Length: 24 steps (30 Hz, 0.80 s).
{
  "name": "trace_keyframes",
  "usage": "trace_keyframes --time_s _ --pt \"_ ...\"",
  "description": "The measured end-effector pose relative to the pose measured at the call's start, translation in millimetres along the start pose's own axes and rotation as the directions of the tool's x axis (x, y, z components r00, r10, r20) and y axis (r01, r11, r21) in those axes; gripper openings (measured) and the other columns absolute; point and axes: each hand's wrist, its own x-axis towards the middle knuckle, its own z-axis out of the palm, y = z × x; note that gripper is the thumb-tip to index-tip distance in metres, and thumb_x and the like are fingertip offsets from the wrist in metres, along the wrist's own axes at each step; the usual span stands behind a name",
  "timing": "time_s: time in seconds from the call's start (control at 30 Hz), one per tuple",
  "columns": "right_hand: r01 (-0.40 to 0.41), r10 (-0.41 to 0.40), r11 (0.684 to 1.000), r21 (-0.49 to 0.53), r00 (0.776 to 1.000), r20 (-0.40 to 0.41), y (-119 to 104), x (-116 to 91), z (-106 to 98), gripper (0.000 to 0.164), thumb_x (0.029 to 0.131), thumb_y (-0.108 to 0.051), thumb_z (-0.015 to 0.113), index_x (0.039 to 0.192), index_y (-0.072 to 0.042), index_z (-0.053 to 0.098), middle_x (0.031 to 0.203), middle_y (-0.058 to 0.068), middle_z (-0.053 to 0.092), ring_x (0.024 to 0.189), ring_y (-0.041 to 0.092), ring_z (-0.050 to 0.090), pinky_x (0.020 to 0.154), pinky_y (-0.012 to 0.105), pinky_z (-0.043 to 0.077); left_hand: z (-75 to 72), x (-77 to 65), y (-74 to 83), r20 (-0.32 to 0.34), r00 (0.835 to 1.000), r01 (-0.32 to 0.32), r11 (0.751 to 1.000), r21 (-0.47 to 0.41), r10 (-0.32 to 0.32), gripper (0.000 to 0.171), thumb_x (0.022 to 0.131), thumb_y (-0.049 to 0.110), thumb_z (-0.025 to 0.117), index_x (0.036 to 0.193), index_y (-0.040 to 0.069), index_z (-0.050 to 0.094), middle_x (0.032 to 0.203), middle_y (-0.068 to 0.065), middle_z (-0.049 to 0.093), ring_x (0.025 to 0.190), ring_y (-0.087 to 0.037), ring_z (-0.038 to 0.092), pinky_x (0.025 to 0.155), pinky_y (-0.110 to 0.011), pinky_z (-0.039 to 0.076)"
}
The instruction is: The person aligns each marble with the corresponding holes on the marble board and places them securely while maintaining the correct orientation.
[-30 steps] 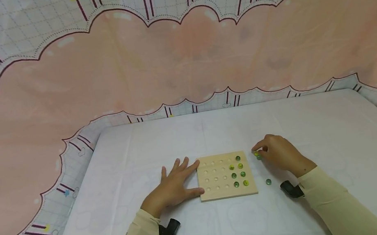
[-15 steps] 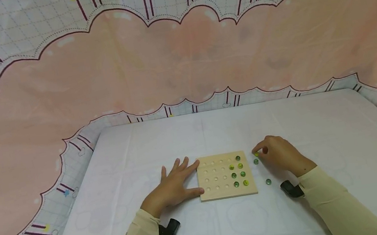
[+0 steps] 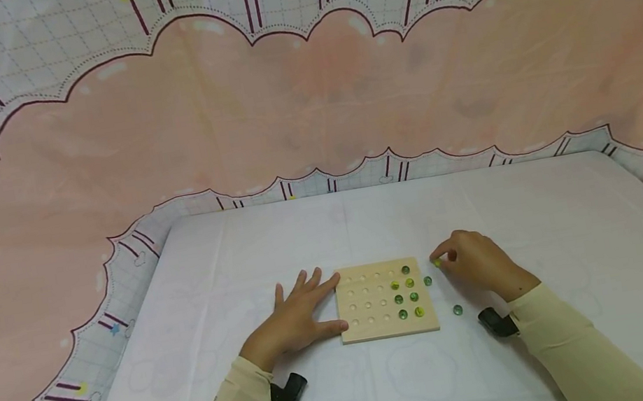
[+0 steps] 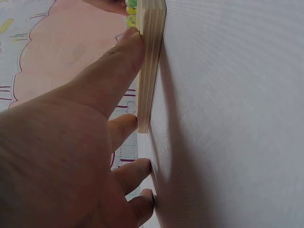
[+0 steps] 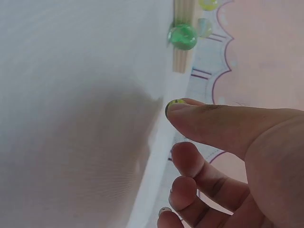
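A pale wooden board (image 3: 372, 330) with rows of round dimples lies on the white table. Green and yellow marbles fill part of its two right columns. My left hand (image 3: 296, 318) is spread at the board's left edge, thumb and forefinger touching it; the left wrist view shows the thumb (image 4: 111, 71) on the board's side. Right of the board, my right hand (image 3: 475, 263) pinches a yellow-green marble (image 5: 174, 103) between thumb and forefinger. Its other fingers are loosely bent. A green marble (image 5: 183, 37) sits on the table close against the board's right edge.
Another green marble (image 3: 458, 310) lies on the table right of the board, below my right hand. The white-covered table (image 3: 276, 236) extends to a patterned cloth backdrop (image 3: 306, 111) behind. Black wrist cameras show on both sleeves.
A green marble beneath my right fingers has rolled left, away from the hand to the board's right edge. My right hand still pinches the yellow-green marble; the left hand has stayed put.
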Motion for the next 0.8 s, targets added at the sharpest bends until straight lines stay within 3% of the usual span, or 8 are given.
trace_keyframes --time_s 0.43,0.8 --pt "0.098 -0.100 0.995 -0.029 0.992 -0.080 -14 -6 -3 0.020 0.087 -0.007 0.075 0.106 -0.012 0.079 0.085 0.006 0.063 0.074 0.020 0.053 0.064 0.028 0.045 -0.4 0.9 0.2 0.003 1.000 -0.001 1.000 0.002 0.001 0.087 0.083 0.053 0.075 0.157 0.033 0.033 0.168 -0.008 0.018 0.157 -0.032 0.003 0.121 -0.065 -0.009" --pt "0.180 -0.181 0.984 -0.016 0.982 -0.062 -38 -3 -4 0.020 0.087 -0.008 0.076 0.106 -0.012 0.079 0.084 0.003 0.061 0.074 0.018 0.052 0.063 0.027 0.043 -0.2 0.7 0.3 0.002 1.000 -0.005 1.000 -0.001 0.005 0.087 0.083 0.054 0.074 0.157 0.034 0.032 0.168 -0.008 0.018 0.157 -0.032 0.003 0.121 -0.066 -0.009"
